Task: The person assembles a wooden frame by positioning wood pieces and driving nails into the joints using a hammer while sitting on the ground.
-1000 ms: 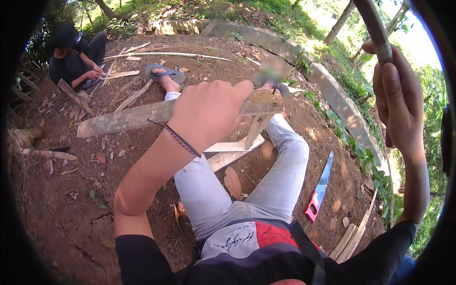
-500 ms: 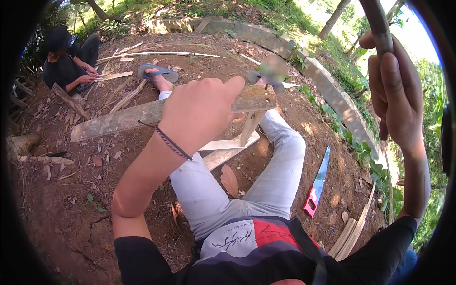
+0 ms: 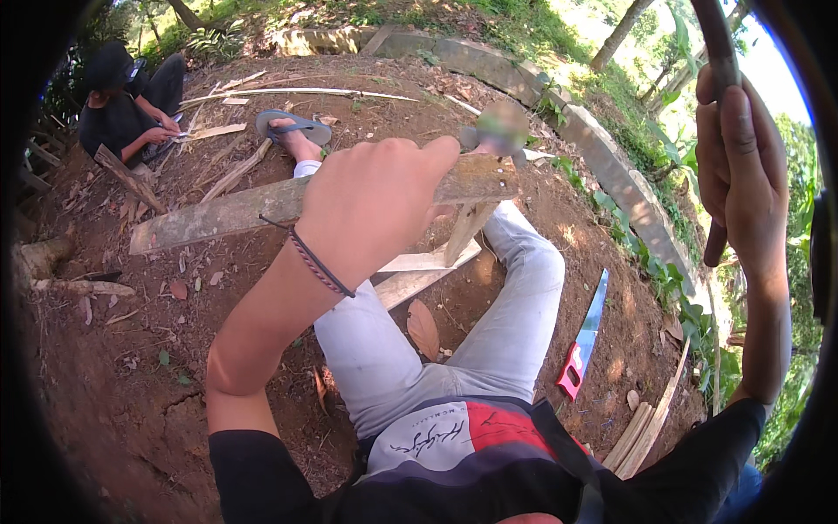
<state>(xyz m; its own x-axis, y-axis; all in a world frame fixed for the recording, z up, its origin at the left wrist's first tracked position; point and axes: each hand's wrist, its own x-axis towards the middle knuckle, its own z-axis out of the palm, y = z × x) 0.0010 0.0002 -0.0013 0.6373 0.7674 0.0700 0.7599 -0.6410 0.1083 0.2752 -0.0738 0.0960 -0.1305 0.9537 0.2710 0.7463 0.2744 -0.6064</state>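
Note:
My left hand (image 3: 375,196) is closed over a weathered wooden plank (image 3: 218,212), its thumb side toward the plank's right end. Small dark spots, perhaps nails or holes, dot that end. Beneath it a short upright wooden piece (image 3: 467,231) meets pale wooden strips (image 3: 419,286) lying between my legs. High on the right, my right hand (image 3: 746,166) is wrapped around a dark rod-like tool handle (image 3: 720,48). The handle's upper end runs out of view, so its head cannot be seen.
A saw (image 3: 587,336) with a red handle lies on the soil right of my leg, near some wooden slats (image 3: 642,437). At far left another person (image 3: 122,113) sits holding a thin wooden piece. A low concrete edging (image 3: 602,157) curves behind. Loose wood pieces (image 3: 240,170) lie beyond the plank.
My right hand has shifted a little to the right with the handle in it. The left hand keeps its hold on the plank, nearly still.

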